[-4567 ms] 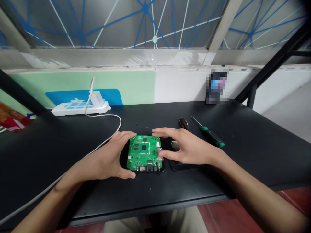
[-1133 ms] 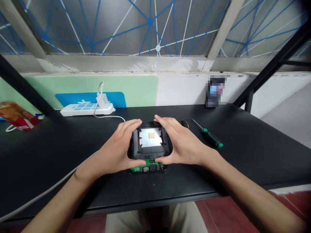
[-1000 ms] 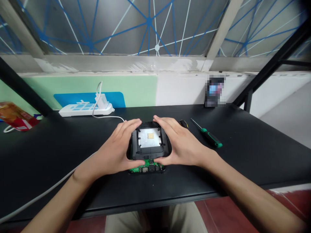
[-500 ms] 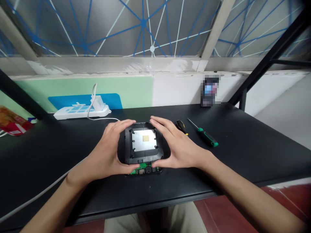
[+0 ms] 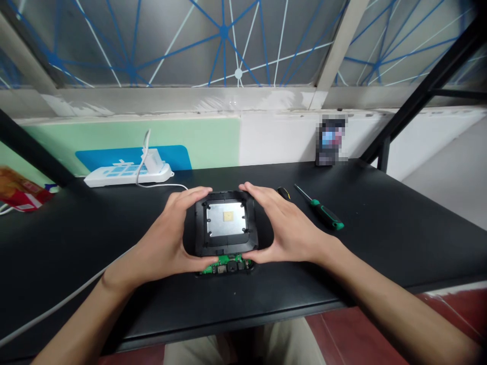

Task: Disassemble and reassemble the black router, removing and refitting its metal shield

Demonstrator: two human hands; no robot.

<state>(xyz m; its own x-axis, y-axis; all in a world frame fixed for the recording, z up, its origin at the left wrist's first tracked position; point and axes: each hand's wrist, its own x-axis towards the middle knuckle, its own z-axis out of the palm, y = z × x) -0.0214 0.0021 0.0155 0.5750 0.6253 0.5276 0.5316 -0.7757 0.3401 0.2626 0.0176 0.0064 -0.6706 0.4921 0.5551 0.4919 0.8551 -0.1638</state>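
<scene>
Two hands [image 5: 167, 235] [image 5: 289, 225] around one cover [image 5: 225, 226]

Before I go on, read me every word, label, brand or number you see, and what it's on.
None can be read with certainty.
Blue panel: white marks, partly hidden, unreadable.
Red-and-gold packet: print too blurred.
Green circuit board: any markings too small, mostly covered.
Black cover: no lettering visible.
Upright dark device: pixelated, unreadable.

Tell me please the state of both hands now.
Left hand: holding the square black plastic cover by its left side.
Right hand: holding this cover by its right side.
</scene>
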